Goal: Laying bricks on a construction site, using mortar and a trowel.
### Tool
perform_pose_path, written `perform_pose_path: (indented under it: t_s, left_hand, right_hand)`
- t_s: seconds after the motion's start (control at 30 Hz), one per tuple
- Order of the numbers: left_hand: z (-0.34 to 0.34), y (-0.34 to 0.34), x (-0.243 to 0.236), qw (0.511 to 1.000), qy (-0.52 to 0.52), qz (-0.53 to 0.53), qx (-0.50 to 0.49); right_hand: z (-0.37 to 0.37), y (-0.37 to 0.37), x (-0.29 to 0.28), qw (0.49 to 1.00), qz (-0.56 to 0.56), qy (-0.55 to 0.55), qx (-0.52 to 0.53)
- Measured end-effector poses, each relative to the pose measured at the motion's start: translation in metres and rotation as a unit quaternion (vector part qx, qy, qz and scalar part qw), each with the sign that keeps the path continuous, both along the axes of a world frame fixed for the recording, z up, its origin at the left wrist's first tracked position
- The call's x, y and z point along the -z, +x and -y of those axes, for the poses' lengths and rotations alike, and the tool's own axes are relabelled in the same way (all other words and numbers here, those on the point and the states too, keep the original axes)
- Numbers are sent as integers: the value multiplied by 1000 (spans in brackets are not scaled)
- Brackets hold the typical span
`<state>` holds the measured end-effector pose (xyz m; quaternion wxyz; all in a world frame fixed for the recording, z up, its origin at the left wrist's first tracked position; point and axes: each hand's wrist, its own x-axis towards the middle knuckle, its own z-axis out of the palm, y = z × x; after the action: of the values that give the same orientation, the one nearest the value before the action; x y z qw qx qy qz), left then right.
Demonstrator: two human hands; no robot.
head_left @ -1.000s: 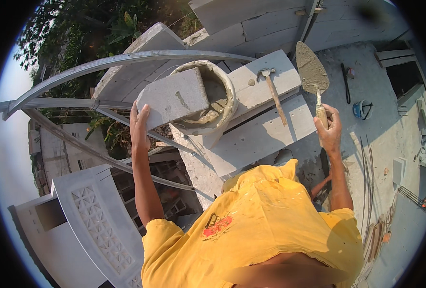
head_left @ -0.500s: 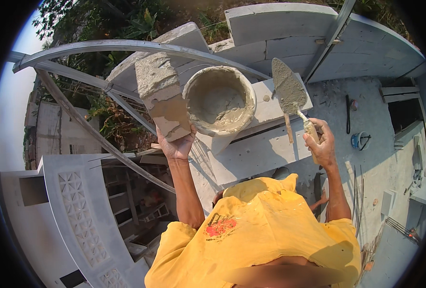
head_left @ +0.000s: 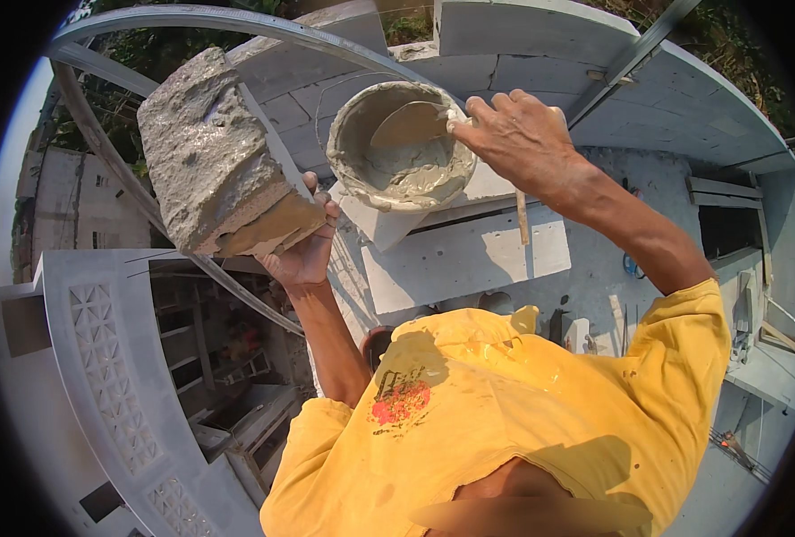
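My left hand [head_left: 306, 249] is closed on the lower end of a pale block [head_left: 270, 225], holding it up left of the bucket and tilted. Wet grey mortar [head_left: 202, 143] lies thick and rough over most of its face; a smoother brown patch shows near my fingers. My right hand [head_left: 524, 148] grips a trowel [head_left: 406, 125], its handle mostly hidden by the fingers. The trowel's blade is inside the mouth of a mortar-smeared bucket [head_left: 347, 186], above the wet mortar [head_left: 406, 179] there. I cannot tell whether the blade touches the mortar.
The bucket stands on pale slabs [head_left: 469, 264], with a thin wooden stick [head_left: 522, 219] at their right. A light block wall [head_left: 540, 89] curves behind. A metal bar [head_left: 245, 20] arches across the upper left, and a post [head_left: 625, 67] leans at the upper right.
My right hand has swung left and forward, bringing the trowel from beside the bucket into its mouth. The mortar-covered block has been raised and tipped, now looking larger and farther left.
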<state>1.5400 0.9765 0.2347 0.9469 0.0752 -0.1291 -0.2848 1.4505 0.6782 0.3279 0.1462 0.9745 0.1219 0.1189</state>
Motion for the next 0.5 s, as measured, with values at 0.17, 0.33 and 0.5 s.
perform_pose_path:
  t_s: [0.17, 0.33, 0.5]
  left_hand:
    - [3, -25, 8, 996, -6, -65, -64]
    - [12, -30, -1, 994, -9, -57, -90]
    - [-20, -32, 15, 990, 8, -73, -124]
  right_hand:
    - [-56, 63, 52, 959, -260, -100, -41]
    - [7, 53, 25, 937, -340, 76, 10]
    - [47, 52, 5, 782, -447, 405, 154]
